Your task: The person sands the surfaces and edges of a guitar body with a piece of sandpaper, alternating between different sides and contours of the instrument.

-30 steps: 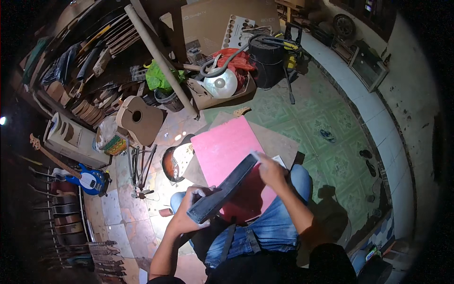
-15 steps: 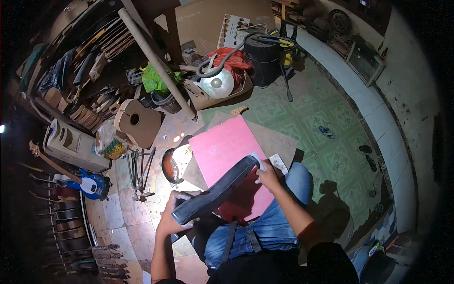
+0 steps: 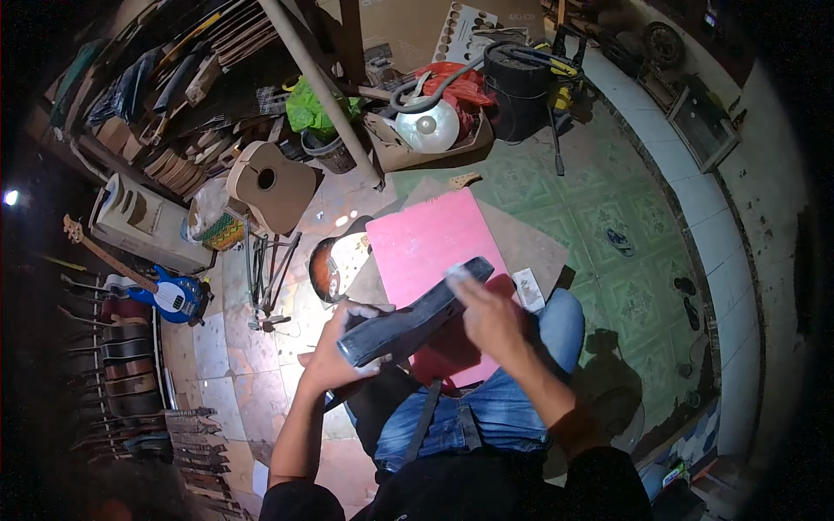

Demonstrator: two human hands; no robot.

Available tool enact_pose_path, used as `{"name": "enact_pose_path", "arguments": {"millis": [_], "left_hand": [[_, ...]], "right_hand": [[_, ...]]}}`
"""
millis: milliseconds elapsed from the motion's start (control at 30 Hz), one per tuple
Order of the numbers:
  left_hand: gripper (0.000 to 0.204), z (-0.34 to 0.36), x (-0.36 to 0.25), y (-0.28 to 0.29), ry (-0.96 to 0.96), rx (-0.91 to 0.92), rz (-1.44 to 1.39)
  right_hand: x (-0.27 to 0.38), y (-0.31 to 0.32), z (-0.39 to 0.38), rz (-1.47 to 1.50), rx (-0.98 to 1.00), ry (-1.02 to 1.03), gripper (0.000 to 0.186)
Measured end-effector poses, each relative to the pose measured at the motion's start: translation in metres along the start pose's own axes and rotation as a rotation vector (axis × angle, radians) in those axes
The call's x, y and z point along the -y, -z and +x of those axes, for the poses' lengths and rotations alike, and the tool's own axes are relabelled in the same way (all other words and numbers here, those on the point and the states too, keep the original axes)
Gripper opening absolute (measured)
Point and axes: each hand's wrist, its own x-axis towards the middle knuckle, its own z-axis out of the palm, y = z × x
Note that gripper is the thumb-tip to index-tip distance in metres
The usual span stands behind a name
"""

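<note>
Here, in the head view, the left hand (image 3: 330,352) clasps 1 end of the long dark piece (image 3: 405,323) above the pink board (image 3: 426,234), while the right hand (image 3: 495,326), blurred, meets the other, its grip impossible to tell.

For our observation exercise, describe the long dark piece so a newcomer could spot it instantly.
Find the pink board by the jeans. Partly hiding its lower left, the long dark piece slants up rightward; unlike the flat board, it's blackish and bent.
</note>
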Motion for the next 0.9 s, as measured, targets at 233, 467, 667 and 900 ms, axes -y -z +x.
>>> {"name": "enact_pose_path", "arguments": {"millis": [233,467,667,900], "left_hand": [[0.078,0.01,-0.044,-0.019,-0.061,-0.009,0.19],[0.082,0.012,-0.046,-0.027,-0.019,-0.007,0.228],[0.088,0.01,-0.058,-0.038,-0.02,-0.038,0.168],[0.095,0.0,-0.061,-0.042,0.03,-0.03,0.147]], "right_hand": [[0.065,0.002,-0.038,0.954,0.287,-0.025,0.066],[0.058,0.001,-0.025,0.413,0.035,0.217,0.063],[0.093,0.026,-0.033,0.272,0.04,0.371,0.054],[0.106,0.037,-0.039,0.235,0.149,0.274,0.059]]}}
